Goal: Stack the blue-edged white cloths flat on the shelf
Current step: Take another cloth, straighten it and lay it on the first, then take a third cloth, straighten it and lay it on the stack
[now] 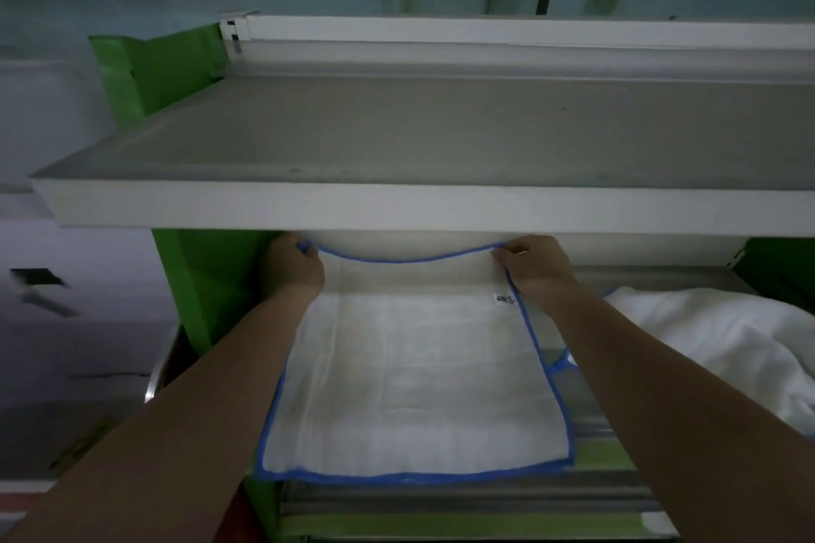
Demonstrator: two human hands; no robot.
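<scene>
A white cloth with a blue edge (410, 384) lies spread on the lower shelf (586, 401), its near edge hanging at the shelf front. My left hand (293, 267) pinches its far left corner and my right hand (536, 262) pinches its far right corner, just under the upper shelf. The far edge sags between the two hands. A small label sits near the right corner. Whether other cloths lie beneath it I cannot tell.
An upper white shelf (397, 203) juts out above my hands. A loose heap of white cloth (714, 335) lies on the lower shelf to the right. Green side panels (207, 291) frame the shelving on the left. A lower shelf edge (463, 511) shows below.
</scene>
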